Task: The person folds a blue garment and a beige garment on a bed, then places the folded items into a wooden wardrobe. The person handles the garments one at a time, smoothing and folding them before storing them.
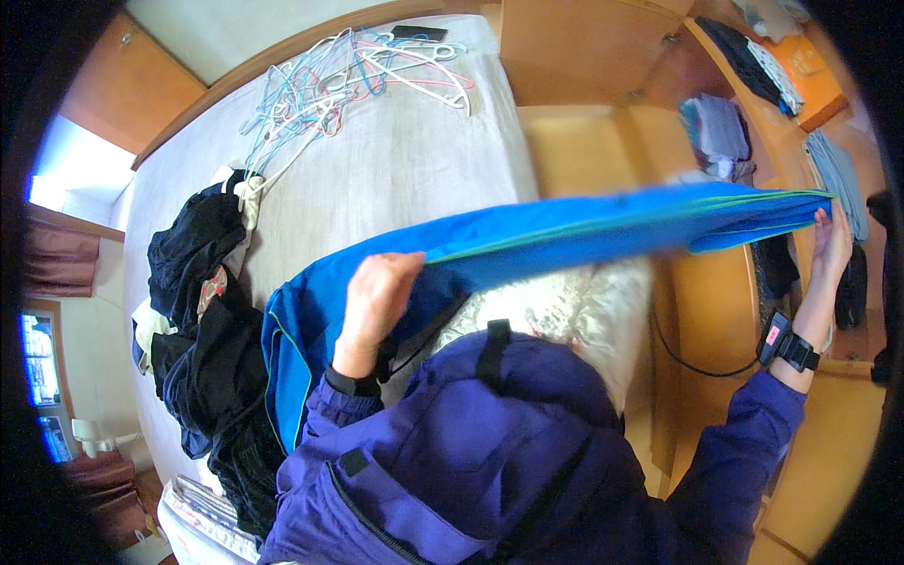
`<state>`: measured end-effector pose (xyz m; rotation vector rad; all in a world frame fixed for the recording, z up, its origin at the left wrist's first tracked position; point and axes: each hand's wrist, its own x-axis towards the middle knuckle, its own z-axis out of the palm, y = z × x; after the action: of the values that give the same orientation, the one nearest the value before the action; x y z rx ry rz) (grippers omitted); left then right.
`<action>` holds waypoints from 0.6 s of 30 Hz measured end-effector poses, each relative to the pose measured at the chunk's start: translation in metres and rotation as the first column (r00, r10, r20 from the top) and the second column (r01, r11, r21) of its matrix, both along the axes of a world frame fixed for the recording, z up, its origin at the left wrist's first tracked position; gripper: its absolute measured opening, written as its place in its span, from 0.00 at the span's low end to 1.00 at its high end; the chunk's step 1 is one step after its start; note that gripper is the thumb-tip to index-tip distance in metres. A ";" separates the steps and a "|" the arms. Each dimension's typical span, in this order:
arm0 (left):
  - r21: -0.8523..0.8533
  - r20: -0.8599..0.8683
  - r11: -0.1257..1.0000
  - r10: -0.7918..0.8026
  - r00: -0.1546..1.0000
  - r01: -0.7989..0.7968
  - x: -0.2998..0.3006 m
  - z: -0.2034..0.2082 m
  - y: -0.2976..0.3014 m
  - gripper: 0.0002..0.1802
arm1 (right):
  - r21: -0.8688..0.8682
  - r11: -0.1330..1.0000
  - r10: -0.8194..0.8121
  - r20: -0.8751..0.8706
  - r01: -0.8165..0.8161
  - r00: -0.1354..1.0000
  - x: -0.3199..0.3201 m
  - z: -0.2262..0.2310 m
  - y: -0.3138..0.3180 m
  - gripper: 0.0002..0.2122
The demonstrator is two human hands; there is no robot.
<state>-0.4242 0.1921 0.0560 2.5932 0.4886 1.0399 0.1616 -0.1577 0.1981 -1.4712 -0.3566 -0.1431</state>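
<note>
A long blue cloth with green edging [556,231] stretches between my two hands. Its near-left end droops beside the black clothes, and the rest is pulled out toward the right. My left hand [379,297] is closed in a fist on the cloth's upper edge, close to my body. With the arm reaching far out to the right, my right hand [832,247] pinches the other end between thumb and fingers. A black band with a small box [789,344] sits on my right wrist. The middle of the cloth is blurred.
The bed [414,151] carries tangled hangers [353,80] and a dark phone [419,33] at its far side. Dark clothes [202,254] are heaped at the left. A shiny pale cover [556,306] lies below the cloth. Wardrobe shelves at right hold folded clothes [718,132].
</note>
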 end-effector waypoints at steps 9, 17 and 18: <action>0.098 -0.015 0.968 0.236 0.972 -0.233 0.012 0.016 0.029 0.08 | 0.023 1.000 0.013 0.024 -0.013 1.000 -0.032 0.012 0.022 0.15; -0.605 -0.245 0.574 0.526 0.815 -0.552 0.013 0.019 0.007 0.08 | 0.023 0.999 0.031 0.162 -0.036 0.986 -0.059 0.028 0.023 0.14; -0.604 -0.104 0.641 0.525 0.845 -0.473 0.012 0.017 0.008 0.08 | 0.014 0.999 0.039 0.166 -0.041 0.985 -0.061 0.028 0.022 0.14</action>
<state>-0.4120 0.2004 0.0734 1.8452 1.3400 0.9181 0.1008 -0.1356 0.2263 -1.4373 -0.5186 -0.2371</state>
